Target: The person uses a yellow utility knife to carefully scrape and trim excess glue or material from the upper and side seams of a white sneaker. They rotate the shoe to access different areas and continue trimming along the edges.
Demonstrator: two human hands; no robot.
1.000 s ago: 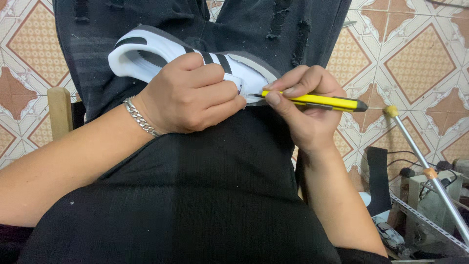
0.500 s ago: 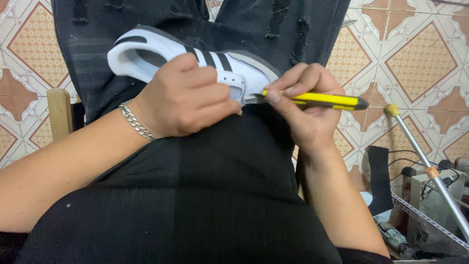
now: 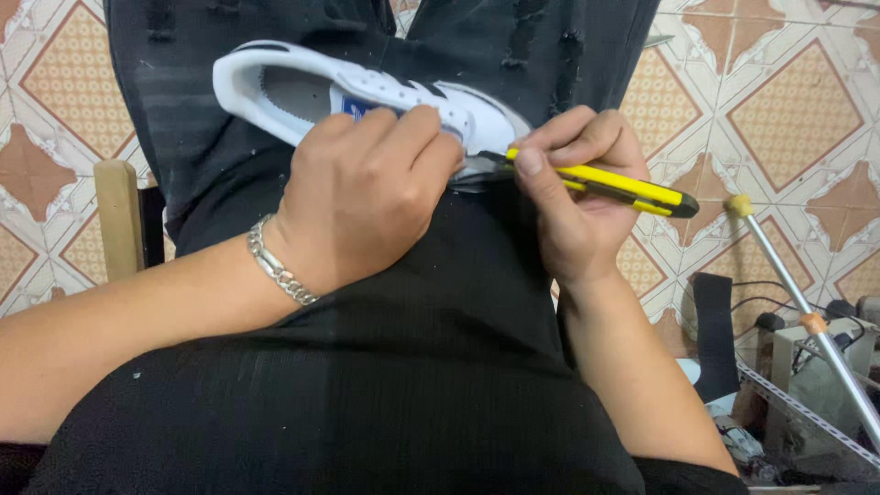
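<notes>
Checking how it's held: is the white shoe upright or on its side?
On its side: the white shoe shows its opening and insole to the camera.

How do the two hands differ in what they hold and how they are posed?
The left hand lies palm-down over the white shoe; the right hand pinches a yellow utility knife. The left wrist wears a silver chain bracelet; the right wrist is bare. Both meet at the shoe's front.

White sneaker point(image 3: 302, 87) on lap, yellow knife point(image 3: 614, 188) against it.

Even, soft overhead light; faint shadows on the tiled floor point(image 3: 797, 110); lower-right clutter perhaps slightly blurred.
</notes>
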